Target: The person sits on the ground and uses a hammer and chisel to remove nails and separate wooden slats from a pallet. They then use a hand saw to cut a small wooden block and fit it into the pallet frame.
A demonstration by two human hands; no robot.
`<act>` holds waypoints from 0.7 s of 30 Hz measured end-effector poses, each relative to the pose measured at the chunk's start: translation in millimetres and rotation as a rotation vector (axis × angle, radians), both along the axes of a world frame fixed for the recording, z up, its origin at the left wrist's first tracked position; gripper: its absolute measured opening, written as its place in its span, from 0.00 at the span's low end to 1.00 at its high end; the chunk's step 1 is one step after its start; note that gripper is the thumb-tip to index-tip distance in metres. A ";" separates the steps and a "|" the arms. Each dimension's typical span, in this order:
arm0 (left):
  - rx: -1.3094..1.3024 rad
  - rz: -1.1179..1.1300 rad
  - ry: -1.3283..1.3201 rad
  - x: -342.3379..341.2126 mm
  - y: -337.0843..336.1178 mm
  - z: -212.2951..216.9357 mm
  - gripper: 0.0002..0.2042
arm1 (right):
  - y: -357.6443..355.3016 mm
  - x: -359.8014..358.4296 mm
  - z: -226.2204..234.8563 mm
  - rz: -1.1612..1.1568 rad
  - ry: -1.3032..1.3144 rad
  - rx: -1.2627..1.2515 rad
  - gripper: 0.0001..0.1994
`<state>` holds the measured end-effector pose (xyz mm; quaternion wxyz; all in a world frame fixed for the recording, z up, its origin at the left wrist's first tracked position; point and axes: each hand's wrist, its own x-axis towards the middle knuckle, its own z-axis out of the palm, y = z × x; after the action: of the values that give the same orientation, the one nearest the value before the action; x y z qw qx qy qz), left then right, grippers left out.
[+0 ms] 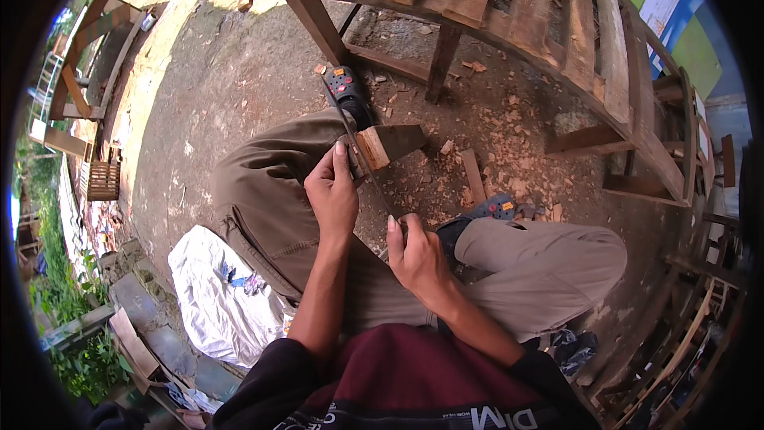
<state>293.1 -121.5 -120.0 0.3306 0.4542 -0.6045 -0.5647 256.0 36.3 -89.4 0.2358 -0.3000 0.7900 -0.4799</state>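
My left hand [333,191] is closed at the near end of a short wood block [399,145], its thumb stretched along the top and its other fingers mostly hidden. The block has a pale, freshly cut patch and a darker far part. Across its end slants a long, thin, dark blade-like tool [380,191], running from near my shoe down toward my right hand [418,259]. That hand is curled round the tool's lower end, thumb up; I cannot make out a handle. Both hands are between my bent knees.
A slatted wooden bench [509,12] stands at the far right. Wood chips [517,143] and a loose stick [473,177] lie on the ground by my shoes. A white cloth [219,287] lies beside my left leg; stacked timber [684,342] is at the right.
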 end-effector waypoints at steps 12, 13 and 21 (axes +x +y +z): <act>0.139 -0.010 0.106 0.7 5.4 -1.5 0.18 | 12.7 -2.8 -10.1 0.036 0.012 0.018 0.16; 0.099 -0.007 0.099 1.4 5.6 -2.9 0.18 | 11.2 -4.8 -15.2 0.047 0.013 0.074 0.18; 0.046 0.019 0.066 0.1 1.3 -7.2 0.18 | 25.5 -16.8 -21.3 -0.005 -0.835 -0.203 0.30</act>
<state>293.2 -120.3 -127.2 0.3450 0.4485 -0.5760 -0.5900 239.2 61.8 -110.7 0.5035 -0.0999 0.5763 -0.6359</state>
